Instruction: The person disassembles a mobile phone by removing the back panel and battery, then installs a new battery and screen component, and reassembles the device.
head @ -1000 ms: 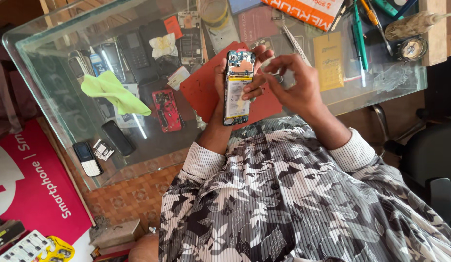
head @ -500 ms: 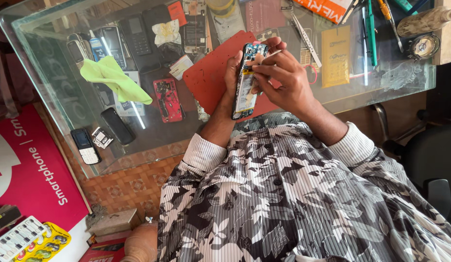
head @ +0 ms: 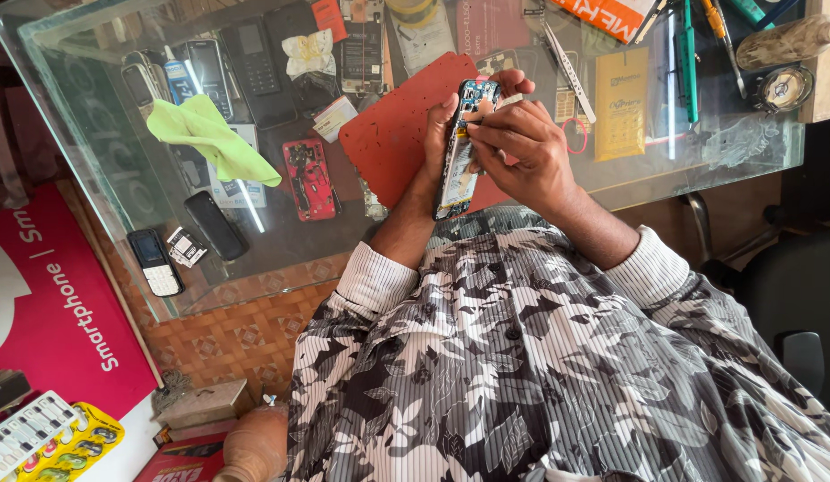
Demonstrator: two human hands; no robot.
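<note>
Since a moment ago both hands have tilted the opened smartphone with its exposed blue and white innards point(head: 460, 147) more edge-on. Left of the grip lies a lime-green cloth point(head: 209, 134) on the glass counter point(head: 93, 178). His left hand point(head: 440, 134) clamps the phone from behind above a red mat point(head: 392, 134); the right hand point(head: 513, 147) pinches its upper edge.

Yellow flat packet point(head: 621, 103) near glass counter's right edge, orange box point(head: 611, 12) at its far edge, red-and-white sign point(head: 41, 303) on floor beyond the left edge.
</note>
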